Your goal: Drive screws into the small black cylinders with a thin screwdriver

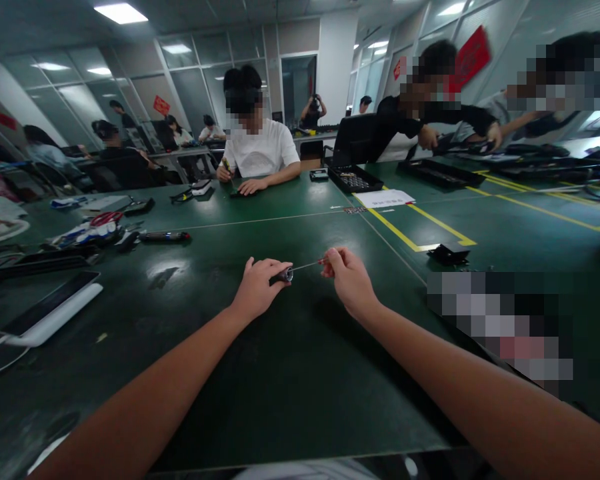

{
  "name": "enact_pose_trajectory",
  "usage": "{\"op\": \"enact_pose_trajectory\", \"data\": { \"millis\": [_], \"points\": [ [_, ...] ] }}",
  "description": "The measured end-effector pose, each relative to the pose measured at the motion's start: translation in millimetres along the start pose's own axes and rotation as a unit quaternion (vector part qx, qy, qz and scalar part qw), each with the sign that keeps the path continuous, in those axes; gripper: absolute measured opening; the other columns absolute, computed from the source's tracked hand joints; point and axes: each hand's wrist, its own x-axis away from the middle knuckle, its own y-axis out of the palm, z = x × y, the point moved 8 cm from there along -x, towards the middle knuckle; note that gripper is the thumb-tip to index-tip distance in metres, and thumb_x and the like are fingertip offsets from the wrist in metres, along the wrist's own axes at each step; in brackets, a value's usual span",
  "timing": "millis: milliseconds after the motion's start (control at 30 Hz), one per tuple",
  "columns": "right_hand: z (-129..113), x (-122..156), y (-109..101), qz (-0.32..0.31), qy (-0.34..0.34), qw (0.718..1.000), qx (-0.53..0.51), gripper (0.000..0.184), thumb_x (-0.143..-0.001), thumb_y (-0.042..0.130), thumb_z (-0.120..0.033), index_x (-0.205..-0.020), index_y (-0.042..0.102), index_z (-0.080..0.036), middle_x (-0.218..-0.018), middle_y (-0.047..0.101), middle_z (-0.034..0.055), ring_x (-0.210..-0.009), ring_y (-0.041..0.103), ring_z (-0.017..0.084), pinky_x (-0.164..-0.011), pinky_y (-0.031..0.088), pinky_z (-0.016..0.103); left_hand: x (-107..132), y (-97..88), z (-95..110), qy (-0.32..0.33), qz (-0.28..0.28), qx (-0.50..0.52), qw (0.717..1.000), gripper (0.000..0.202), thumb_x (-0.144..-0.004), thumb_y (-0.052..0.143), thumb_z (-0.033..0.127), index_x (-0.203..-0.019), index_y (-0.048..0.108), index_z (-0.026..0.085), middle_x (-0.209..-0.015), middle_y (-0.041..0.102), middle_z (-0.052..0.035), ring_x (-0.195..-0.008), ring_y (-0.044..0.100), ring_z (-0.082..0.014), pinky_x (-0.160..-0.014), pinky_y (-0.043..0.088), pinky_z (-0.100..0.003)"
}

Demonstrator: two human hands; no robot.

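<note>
My left hand (259, 290) is closed around a short dark cylinder (283, 274) with a shiny round end facing right. My right hand (349, 277) pinches a thin metal rod (307, 265) between thumb and fingers. The rod reaches left to the cylinder's round end; whether its tip is inside or only touching, I cannot tell. A small reddish part shows at my right fingertips, too small to name. Both hands are just above the green table (280, 387), near its middle.
A dark pen-shaped tool (165, 237) lies at left, beyond a white device with a black top (55, 310). A small black part (447, 255) lies at right. Across the table, a person in white (263, 150) works near a black tray (355, 180) and paper (385, 199).
</note>
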Motion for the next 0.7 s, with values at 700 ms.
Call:
{"op": "enact_pose_trajectory", "data": {
  "millis": [700],
  "points": [
    [-32,9,-3,0.019,-0.102,0.969,0.223,0.026,-0.099,0.043,-0.043,-0.088,0.056,-0.023,-0.076,0.065,0.0034,-0.069,0.059,0.020,-0.067,0.039,0.033,-3,3.9,-8,-0.001,-0.004,0.029,1.000,0.041,-0.088,0.074,0.023,-0.128,0.067,0.026,-0.118,0.067,-0.0060,-0.111,0.060,-0.0249,-0.100,0.046,-0.045]
  ]
}}
